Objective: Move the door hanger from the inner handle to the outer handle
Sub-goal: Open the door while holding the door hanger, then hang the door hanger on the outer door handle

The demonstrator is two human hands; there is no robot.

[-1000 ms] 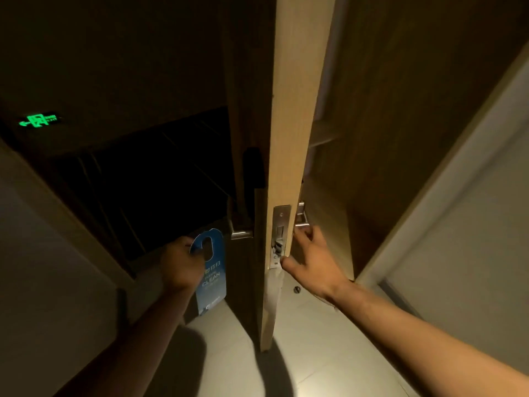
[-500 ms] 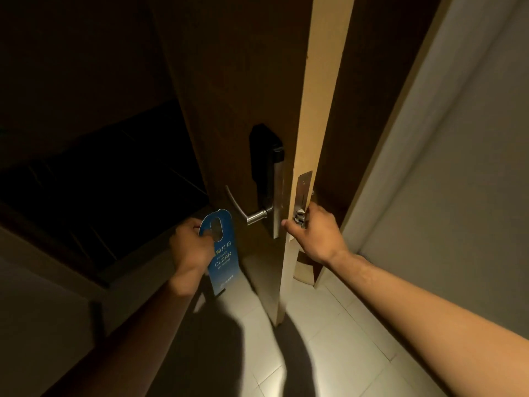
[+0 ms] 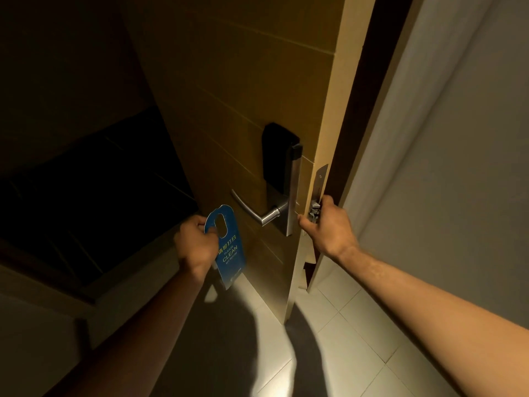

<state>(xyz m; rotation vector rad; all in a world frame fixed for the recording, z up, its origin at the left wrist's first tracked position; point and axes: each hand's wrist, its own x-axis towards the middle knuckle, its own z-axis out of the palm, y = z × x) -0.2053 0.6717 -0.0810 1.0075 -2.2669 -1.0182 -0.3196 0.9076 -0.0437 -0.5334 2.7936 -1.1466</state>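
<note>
Door hanger (image 3: 229, 247) in left hand (image 3: 194, 245) — beside outer handle (image 3: 252, 209)

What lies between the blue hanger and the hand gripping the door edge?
In the head view, the lever handle and its lock plate lie between the hanger and the right hand.

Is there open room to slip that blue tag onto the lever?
Yes: bare door face lies between the door hanger in the left hand and the outer handle tip. It is crowded by the lock plate, where the right hand grips the door edge.
</note>
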